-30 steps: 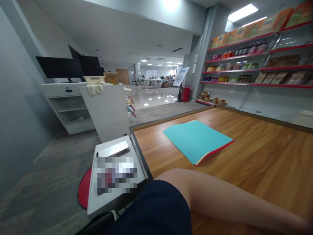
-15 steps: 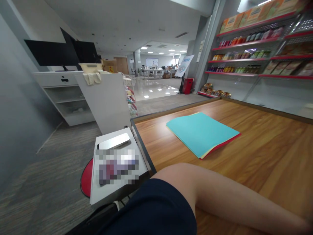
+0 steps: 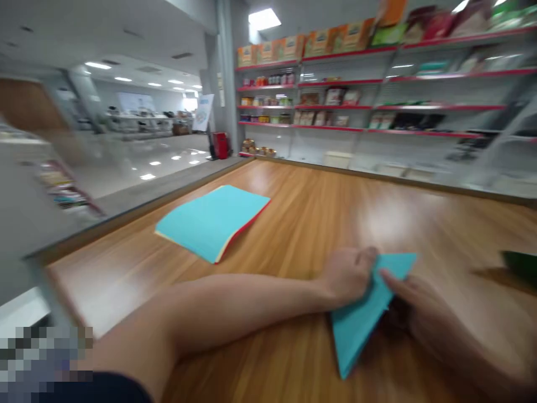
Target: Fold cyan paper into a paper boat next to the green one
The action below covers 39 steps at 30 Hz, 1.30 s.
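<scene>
Head view shows us, at the far left, a rack (image 3: pixel 65 184) standing beyond the table (image 3: pixel 302 224), and below it a white top (image 3: pixel 20 308), partly hidden by a pixelated patch. Our dark sleeve (image 3: pixel 109 389) is at the bottom edge, and our left forearm reaches from it across the wood. Beyond that arm, near the table's left edge, sheets (image 3: pixel 213 221) lie flat in a loose pile, blue on top, with cream and red edges showing. Farther back we see a sign (image 3: pixel 203 113), a red bin (image 3: pixel 220 145) and stocked shelves (image 3: pixel 335 106).

Right of centre, our left hand (image 3: pixel 351 275) is closed on the upper left edge of the blue paper (image 3: pixel 364 322). We have this paper near the table's front, well apart from the pile, in a triangular shape with one point toward us. Our right hand (image 3: pixel 419 305) grips its right side, thumb across the face; its other fingers are too blurred to tell. At the right edge lies something dark green (image 3: pixel 522 267), cut off.
</scene>
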Motion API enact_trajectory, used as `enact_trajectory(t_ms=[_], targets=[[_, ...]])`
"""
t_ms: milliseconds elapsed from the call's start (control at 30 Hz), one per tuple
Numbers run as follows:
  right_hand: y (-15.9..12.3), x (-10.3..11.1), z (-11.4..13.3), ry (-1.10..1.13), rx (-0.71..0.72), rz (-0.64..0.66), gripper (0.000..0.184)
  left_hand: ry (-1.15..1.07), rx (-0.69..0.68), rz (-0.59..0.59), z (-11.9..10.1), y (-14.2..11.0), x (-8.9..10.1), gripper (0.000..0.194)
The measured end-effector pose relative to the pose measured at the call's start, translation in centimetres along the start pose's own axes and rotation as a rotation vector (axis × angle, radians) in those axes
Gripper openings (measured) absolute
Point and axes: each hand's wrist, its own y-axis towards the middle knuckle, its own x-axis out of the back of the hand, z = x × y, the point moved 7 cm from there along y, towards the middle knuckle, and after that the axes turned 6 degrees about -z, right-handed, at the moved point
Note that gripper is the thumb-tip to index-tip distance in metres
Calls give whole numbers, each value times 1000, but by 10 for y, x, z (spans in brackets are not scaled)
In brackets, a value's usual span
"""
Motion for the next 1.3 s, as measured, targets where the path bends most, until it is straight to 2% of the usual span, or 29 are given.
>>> enact_trajectory(t_ms=[33,100,267,300,400,433,500,633,700,800,867,967,1033,1100,1167,1233,1300], targets=[[-1,1,0,9,-33,84,54,-29,-12,-43,-14,14,10,49],[0,9,3,31,-25,95,60,-104,26,-33,-25,25,10,47],[-4,12,10,97,42,203,63,-235,176,95,-21,3,-24,48],[-6,14,10,95,46,207,64,-204,168,55,-21,1,-24,48],[-8,20,12,54,42,221,66,-18,101,-191,-27,4,-9,46],[-8,22,12,31,50,222,66,18,97,-232,-29,6,-6,46],[-6,27,14,-4,81,194,67,46,110,-243,-29,9,-5,47],[-1,38,12,12,119,97,66,57,142,-125,-25,12,-15,50],[0,38,9,43,92,129,64,90,113,-115,-26,12,-16,51],[-3,30,9,66,59,247,62,93,93,-139,-27,12,-13,52],[-8,28,14,55,95,298,61,3,162,-64,-25,10,-18,53],[-15,28,25,56,189,311,61,-204,385,154,-19,2,-34,54],[-18,29,29,72,222,304,59,-275,459,212,-20,-2,-39,54],[-18,29,30,73,215,272,59,-243,382,135,-24,2,-33,53],[-17,28,30,38,187,241,59,-144,237,-23,-31,7,-20,52],[-19,22,31,-41,173,266,58,-51,141,-151,-36,10,-9,52],[-23,16,34,-130,193,324,58,-10,112,-204,-39,10,-5,52]])
